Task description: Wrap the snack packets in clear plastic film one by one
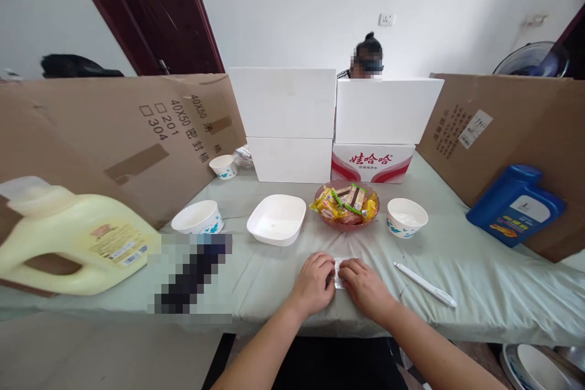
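Note:
Close to the table's front edge, my left hand (pixel 315 283) and my right hand (pixel 368 287) meet over a small shiny clear plastic wrapper (pixel 339 274). The fingers of both hands are curled closed on its two sides and cover much of it; whether anything is inside I cannot tell. Straight beyond them stands a reddish glass bowl (pixel 350 223) heaped with wrapped snacks (pixel 347 200). A white square dish (pixel 276 219) is to its left, and a white paper bowl (pixel 406 218) to its right. A white utility-knife-like tool (pixel 425 284) lies right of my right hand.
White boxes (pixel 290 103) and cardboard panels (pixel 114 134) wall the table. A yellow jug (pixel 114 244) and paper bowls (pixel 198 218) stand left, near a blurred patch (pixel 194 274). A blue bottle (pixel 516 207) leans right. Another person (pixel 367 58) sits behind the boxes.

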A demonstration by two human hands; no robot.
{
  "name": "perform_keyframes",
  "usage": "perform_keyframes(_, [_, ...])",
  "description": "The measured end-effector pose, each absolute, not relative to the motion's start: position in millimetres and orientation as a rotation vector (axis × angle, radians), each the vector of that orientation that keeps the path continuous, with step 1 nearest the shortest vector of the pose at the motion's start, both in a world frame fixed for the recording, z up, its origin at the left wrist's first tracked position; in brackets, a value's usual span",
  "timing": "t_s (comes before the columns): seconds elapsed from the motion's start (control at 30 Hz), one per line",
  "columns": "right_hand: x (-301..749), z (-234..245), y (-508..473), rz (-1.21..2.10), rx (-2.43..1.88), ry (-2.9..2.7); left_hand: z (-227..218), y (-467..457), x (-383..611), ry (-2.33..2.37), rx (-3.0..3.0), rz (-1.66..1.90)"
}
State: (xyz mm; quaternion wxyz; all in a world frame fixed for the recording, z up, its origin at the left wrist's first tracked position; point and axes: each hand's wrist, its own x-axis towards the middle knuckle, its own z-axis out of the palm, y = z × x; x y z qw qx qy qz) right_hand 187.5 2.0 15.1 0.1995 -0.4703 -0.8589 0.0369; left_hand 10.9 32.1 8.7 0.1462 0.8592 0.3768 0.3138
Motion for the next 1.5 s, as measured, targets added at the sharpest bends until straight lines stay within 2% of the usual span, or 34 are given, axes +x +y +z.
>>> perform_keyframes(0.17, [199,20,1,0.092,-1.424,-2.531,6,31,10,1.24,2.429,0.959])
perform_keyframes(0.27, [233,41,13,0.058,-1.465,-2.409,5,32,9,1.244,2.453,0.944])
perform_keyframes(0.43, [312,103,68,-0.065,-2.174,-1.972,1,34,10,1.248,2.461,0.939])
perform_keyframes(0.53, [338,119,106,0.173,-2.367,-2.023,1,35,10,1.258,2.459,0.916])
perform_keyframes(0.7, [339,100,148,0.687,-2.511,-2.181,2,33,10,1.28,2.447,0.892])
perform_keyframes(0.9, [335,84,159,0.804,-2.596,-2.12,2,34,11,1.285,2.439,0.88])
perform_keyframes(1.1, [345,104,148,0.677,-2.467,-2.203,5,34,11,1.278,2.428,0.84])
perform_keyframes(1.27, [340,120,111,0.271,-2.371,-2.162,6,34,11,1.264,2.406,0.846])
perform_keyframes(1.5, [320,94,67,-0.028,-2.319,-2.126,7,35,12,1.265,2.404,0.867])
